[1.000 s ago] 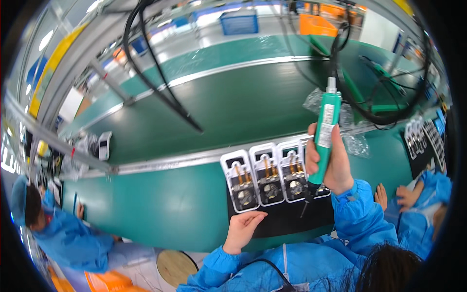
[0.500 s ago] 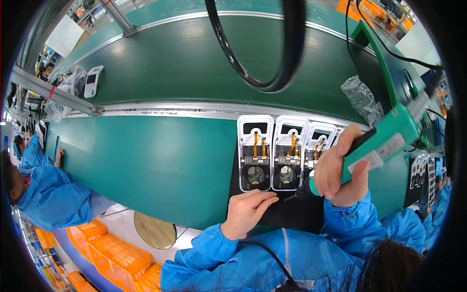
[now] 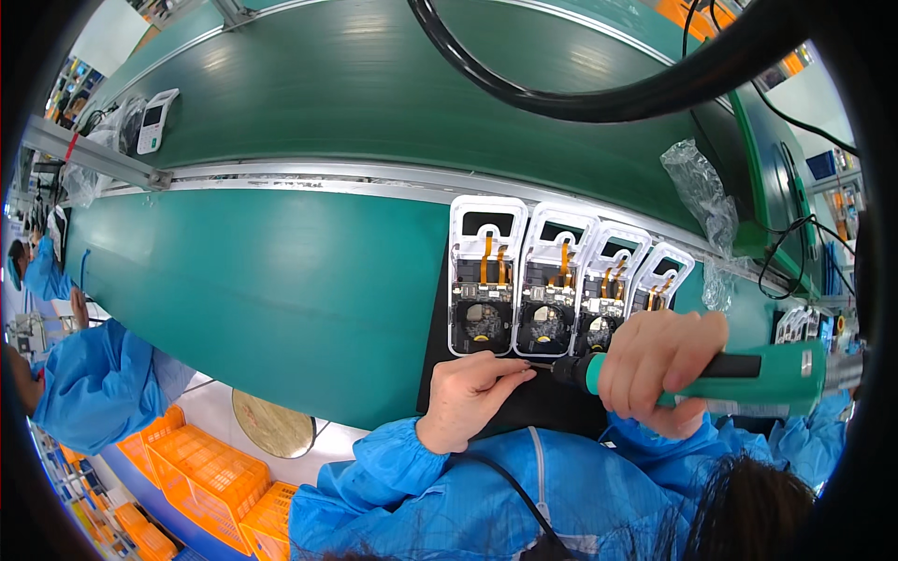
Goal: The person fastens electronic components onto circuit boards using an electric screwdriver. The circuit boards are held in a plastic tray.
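Note:
In my right hand [image 3: 650,369] I grip a green and black electric screwdriver [image 3: 781,376], lying nearly level with its bit pointing left. The bit's tip meets the pinched fingers of my left hand [image 3: 475,393]; what those fingers hold, if anything, is too small to make out. Just beyond my hands stands a row of white-framed device housings [image 3: 482,280] with bare circuit boards and orange ribbon cables. They rest on a black mat [image 3: 432,360]. My right hand partly covers the near ends of the rightmost housings.
A dark green conveyor belt [image 3: 327,103] runs behind a metal rail. Clear plastic wrapping [image 3: 702,192] lies at the right, a white handheld device [image 3: 157,122] at the far left. A thick black hose [image 3: 599,105] arches overhead. A co-worker's blue sleeve [image 3: 89,383] and orange crates [image 3: 201,472] are at left.
My right hand has turned the screwdriver from a steep slant to nearly level, bringing its bit to my left fingertips. My left hand keeps its pinch. The view has shifted slightly.

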`<state>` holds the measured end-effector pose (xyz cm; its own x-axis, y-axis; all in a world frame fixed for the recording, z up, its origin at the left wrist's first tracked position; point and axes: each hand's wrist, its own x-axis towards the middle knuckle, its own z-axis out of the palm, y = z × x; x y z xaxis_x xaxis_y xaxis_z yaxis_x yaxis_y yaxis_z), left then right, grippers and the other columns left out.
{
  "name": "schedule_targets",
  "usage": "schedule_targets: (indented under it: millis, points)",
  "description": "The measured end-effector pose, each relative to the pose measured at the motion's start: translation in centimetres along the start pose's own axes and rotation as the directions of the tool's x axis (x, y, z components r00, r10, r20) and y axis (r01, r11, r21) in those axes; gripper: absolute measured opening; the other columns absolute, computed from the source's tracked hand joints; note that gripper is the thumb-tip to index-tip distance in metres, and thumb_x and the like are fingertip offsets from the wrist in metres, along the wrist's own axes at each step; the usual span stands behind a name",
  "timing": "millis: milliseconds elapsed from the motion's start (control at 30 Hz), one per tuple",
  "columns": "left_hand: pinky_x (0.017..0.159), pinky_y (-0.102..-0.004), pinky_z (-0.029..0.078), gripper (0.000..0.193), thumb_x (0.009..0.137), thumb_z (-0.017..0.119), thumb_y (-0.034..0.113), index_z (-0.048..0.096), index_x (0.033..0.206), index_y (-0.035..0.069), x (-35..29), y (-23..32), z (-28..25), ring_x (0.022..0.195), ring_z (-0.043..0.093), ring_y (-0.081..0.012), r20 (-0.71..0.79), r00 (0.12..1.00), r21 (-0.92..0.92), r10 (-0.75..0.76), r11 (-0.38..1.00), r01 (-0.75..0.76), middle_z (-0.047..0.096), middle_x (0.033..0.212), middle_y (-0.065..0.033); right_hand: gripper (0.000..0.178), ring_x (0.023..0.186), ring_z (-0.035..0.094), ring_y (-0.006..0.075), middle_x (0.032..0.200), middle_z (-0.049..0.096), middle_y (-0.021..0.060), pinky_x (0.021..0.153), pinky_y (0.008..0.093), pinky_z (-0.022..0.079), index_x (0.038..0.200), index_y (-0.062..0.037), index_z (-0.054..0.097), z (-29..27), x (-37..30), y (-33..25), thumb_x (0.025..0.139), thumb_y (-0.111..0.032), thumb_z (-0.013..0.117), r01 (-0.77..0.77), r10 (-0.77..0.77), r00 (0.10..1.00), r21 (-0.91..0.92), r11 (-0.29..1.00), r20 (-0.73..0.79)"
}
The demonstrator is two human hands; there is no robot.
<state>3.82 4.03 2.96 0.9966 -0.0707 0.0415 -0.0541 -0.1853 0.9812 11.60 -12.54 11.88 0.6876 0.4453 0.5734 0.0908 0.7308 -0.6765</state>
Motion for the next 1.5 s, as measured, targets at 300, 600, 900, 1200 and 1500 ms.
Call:
schedule_targets:
  millis: [300,600,900,1200,1500]
  points:
    - [0.041,-0.0274,0.035,0.016,0.070,0.068,0.005,0.068,0.086,0.004,-0.1,0.2,0.0,0.044,0.046,-0.0147,0.039,0.999,0.013,-0.031,0.999,0.030,0.049,0.053,-0.0062,0.022,0.045,0.052,0.0215,0.057,0.054,0.0111,0.040,0.0328,0.045,0.080,0.0050,0.050,1.0,-0.1,0.1,0.071,-0.001,0.069,0.050,-0.049,0.999,-0.060,0.997,0.017]
    - [0.043,-0.0244,0.034,0.017,0.071,0.065,-0.002,0.068,0.087,0.002,-0.3,0.1,-0.1,0.047,0.046,-0.0109,0.070,0.998,0.005,-0.007,1.000,0.006,0.054,0.057,-0.0063,0.022,0.045,0.053,0.0217,0.057,0.055,0.0115,0.041,0.0324,0.045,0.081,0.0040,0.051,1.7,-0.7,0.2,0.070,-0.001,0.069,0.023,-0.026,0.999,-0.061,0.998,-0.041]
    - [0.043,-0.0258,0.037,0.016,0.071,0.065,-0.001,0.068,0.086,0.002,0.2,0.0,-0.5,0.048,0.050,-0.0143,0.093,0.996,0.066,0.014,0.998,-0.020,0.055,0.058,-0.0082,0.022,0.045,0.053,0.0220,0.058,0.055,0.0118,0.042,0.0332,0.046,0.081,0.0049,0.051,1.1,-0.7,0.5,0.071,-0.003,0.069,0.006,-0.007,1.000,-0.056,0.998,-0.030]
    - [0.045,-0.0312,0.042,0.020,0.071,0.068,0.012,0.067,0.090,0.006,0.4,-0.5,-1.4,0.048,0.053,-0.0208,0.214,0.968,0.112,0.131,0.981,-0.158,0.054,0.057,-0.0071,0.026,0.045,0.052,0.0210,0.057,0.055,0.0114,0.041,0.0335,0.045,0.088,0.0026,0.047,1.1,-0.5,0.4,0.074,-0.005,0.067,-0.038,0.042,0.998,-0.073,0.997,0.042]
    - [0.042,-0.0284,0.038,0.035,0.061,0.076,0.013,0.066,0.094,0.006,3.9,-0.4,-4.3,0.044,0.049,-0.0164,0.098,0.957,0.427,0.273,0.857,-0.288,0.054,0.055,-0.0063,0.023,0.043,0.048,0.0174,0.055,0.050,0.0085,0.041,0.0314,0.044,0.088,-0.0002,0.044,0.7,-0.3,1.3,0.079,-0.009,0.063,0.055,-0.083,0.990,-0.224,0.973,-0.118]
